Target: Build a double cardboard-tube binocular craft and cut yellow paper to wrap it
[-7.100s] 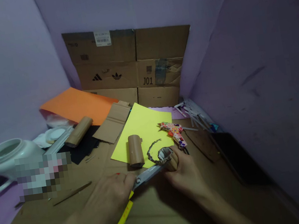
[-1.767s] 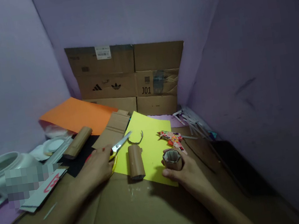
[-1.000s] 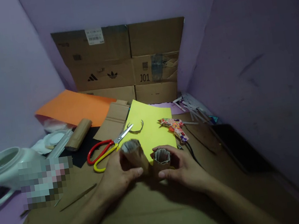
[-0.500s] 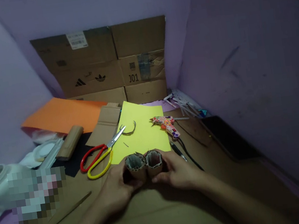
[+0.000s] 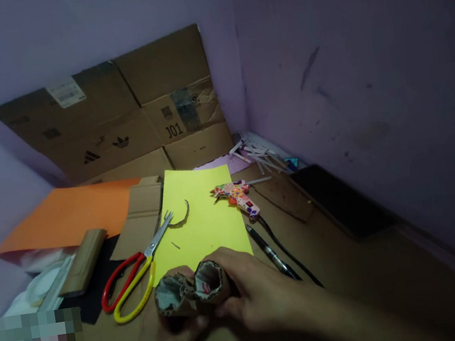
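Observation:
Two rolled cardboard tubes stand side by side in my hands, their ragged open ends facing up toward me. My left hand [image 5: 160, 338] is wrapped round the left cardboard tube [image 5: 174, 296], whose rim looks torn. The right cardboard tube [image 5: 209, 281] is gripped by my right hand [image 5: 252, 285], thumb in front and fingers behind. Both tubes seem to touch along their sides. Just beyond them lies a sheet of yellow paper [image 5: 205, 224]. Scissors [image 5: 148, 255] with one red and one yellow handle lie left of it, blades slightly apart.
A patterned glue gun [image 5: 237, 197] and a black pen [image 5: 273, 251] lie right of the yellow paper. Orange paper [image 5: 68, 212], a wooden block [image 5: 83, 261] and cardboard pieces [image 5: 138, 217] sit at the left. White sticks [image 5: 262, 151] pile near the corner; a dark flat object [image 5: 341, 199] lies along the right wall.
My view has turned to the right and tilted. Both hands with the tubes now appear lower and further left, with the right tube a little higher than the left one.

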Available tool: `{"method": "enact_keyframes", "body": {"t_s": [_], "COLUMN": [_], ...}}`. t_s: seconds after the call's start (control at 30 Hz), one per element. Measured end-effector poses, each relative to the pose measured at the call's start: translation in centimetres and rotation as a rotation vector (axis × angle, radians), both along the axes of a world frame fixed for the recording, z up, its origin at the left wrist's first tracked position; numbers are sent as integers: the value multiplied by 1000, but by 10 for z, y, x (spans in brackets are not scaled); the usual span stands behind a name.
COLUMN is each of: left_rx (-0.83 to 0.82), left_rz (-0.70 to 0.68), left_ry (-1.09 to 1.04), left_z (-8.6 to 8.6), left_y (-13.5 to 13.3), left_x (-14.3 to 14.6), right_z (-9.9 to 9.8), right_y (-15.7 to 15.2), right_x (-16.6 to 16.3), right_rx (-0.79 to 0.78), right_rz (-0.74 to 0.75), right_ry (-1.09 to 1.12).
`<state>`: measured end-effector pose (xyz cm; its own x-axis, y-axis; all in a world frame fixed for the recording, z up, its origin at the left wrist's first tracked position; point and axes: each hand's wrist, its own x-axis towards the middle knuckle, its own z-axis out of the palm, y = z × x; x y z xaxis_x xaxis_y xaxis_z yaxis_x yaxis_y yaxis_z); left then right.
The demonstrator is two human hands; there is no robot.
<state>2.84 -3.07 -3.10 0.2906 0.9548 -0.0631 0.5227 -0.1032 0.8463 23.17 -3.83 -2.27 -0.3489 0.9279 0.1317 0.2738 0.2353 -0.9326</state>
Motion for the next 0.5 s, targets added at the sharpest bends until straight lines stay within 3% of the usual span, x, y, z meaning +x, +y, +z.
{"method": "enact_keyframes", "body": {"t_s": [0.3, 0.5], "left_rx": [-19, 46], "left_rz": [97, 161], "left_ry": [73, -16], "left_z": [3, 4], "left_y": [3, 6], "left_x": [5, 5], "right_z": [4, 9], "right_y": [4, 2], "right_x": [1, 6], "right_rx": [-62, 39], "right_rz": [-79, 19], "right_ry": [-78, -9]}}
